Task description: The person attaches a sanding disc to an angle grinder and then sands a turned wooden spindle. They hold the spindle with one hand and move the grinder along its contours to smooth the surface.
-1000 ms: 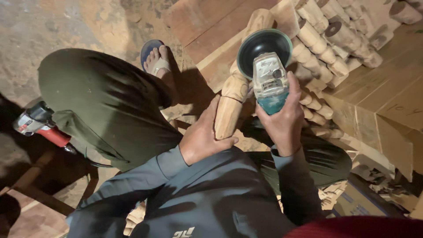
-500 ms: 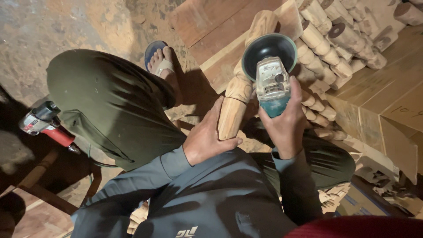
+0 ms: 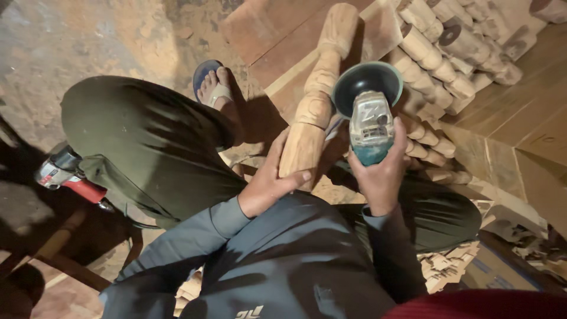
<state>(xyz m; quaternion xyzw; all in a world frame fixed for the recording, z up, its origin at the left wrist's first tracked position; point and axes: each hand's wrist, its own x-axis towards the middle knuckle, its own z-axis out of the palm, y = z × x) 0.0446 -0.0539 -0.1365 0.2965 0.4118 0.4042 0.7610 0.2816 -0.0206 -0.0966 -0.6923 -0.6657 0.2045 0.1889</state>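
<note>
1. The pale carved wooden leg (image 3: 316, 100), turned with rounded bulges, stands tilted, its square lower end at the person's lap and its rounded top leaning away toward the reddish wooden boards (image 3: 266, 29).
2. The left hand (image 3: 269, 183) wraps the leg's square lower end from the left, fingers closed on it, thumb (image 3: 295, 177) lying across the near face.
3. The right hand (image 3: 381, 171) grips the teal rear body of the grey and teal angle grinder (image 3: 369, 112), fingers closed around it, wrist bent upward.
4. The grinder's round dark disc guard sits just beside the leg's right side, near its middle bulge; whether they touch, I cannot tell.
5. To the right, a stack of similar pale turned wooden pieces (image 3: 437, 65) lies close behind the grinder.
6. To the left, a knee in dark green trousers (image 3: 142, 142) rises, with a foot in a blue sandal (image 3: 212, 88) beyond it.
7. A red and grey power tool (image 3: 65, 174) lies on the floor, well apart at far left.
</note>
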